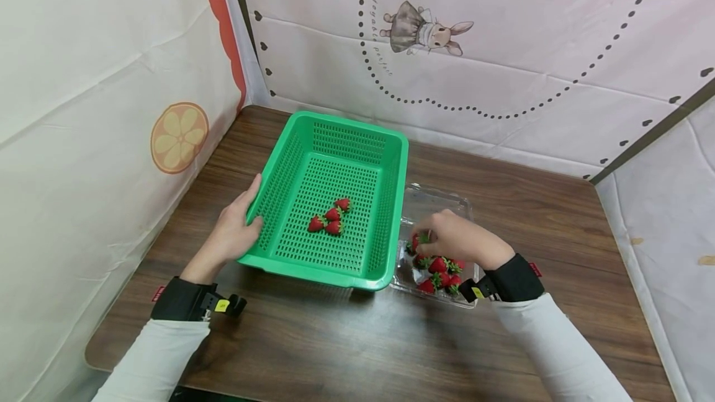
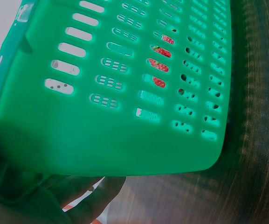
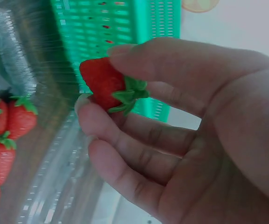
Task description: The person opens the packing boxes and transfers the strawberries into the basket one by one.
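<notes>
Right hand (image 1: 460, 237) pinching a strawberry (image 3: 104, 81) between its fingers, over a clear container (image 1: 410, 273), other berries (image 1: 438, 264) partly hidden by it; left hand (image 1: 234, 228) gripping a green basket (image 1: 335, 276), some fingers hidden

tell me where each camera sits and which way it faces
Head: worn on the head, facing forward and down at the rectangular green plastic basket and clear plastic box; left hand, right hand and white fabric sleeves show.
Left wrist: worn there, facing the basket's slotted outer wall; the left fingers show at the bottom.
Right wrist: worn there, facing the right fingers, which pinch a red strawberry with green leaves; basket beyond.
Shared: head and right wrist both show basket and box.
</notes>
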Available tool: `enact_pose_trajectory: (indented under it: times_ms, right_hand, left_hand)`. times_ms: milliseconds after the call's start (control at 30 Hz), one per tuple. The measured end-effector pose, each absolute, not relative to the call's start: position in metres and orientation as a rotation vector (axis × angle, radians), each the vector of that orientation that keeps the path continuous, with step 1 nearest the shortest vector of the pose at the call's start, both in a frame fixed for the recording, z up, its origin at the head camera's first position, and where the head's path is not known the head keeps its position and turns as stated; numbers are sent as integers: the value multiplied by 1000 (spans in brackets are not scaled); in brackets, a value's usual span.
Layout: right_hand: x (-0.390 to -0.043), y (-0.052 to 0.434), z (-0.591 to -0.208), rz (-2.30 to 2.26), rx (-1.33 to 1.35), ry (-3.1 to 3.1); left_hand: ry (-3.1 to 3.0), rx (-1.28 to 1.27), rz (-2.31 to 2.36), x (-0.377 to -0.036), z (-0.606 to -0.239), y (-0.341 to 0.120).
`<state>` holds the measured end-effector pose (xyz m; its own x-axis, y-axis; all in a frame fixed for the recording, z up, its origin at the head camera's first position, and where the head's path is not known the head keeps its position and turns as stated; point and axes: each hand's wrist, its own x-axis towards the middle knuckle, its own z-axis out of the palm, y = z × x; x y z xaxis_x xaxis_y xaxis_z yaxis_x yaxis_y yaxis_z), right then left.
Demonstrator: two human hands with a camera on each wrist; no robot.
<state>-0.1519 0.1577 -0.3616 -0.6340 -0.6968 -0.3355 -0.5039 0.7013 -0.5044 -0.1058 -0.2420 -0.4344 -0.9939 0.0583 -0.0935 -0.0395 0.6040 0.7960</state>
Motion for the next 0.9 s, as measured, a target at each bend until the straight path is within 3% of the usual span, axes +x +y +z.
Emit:
enact_pose_trajectory:
  times_ms: [900]
  right_hand:
    - [-158, 118, -334, -441, -1133, 2463]
  left_hand:
    - [2719, 34, 1356, -104, -429, -240]
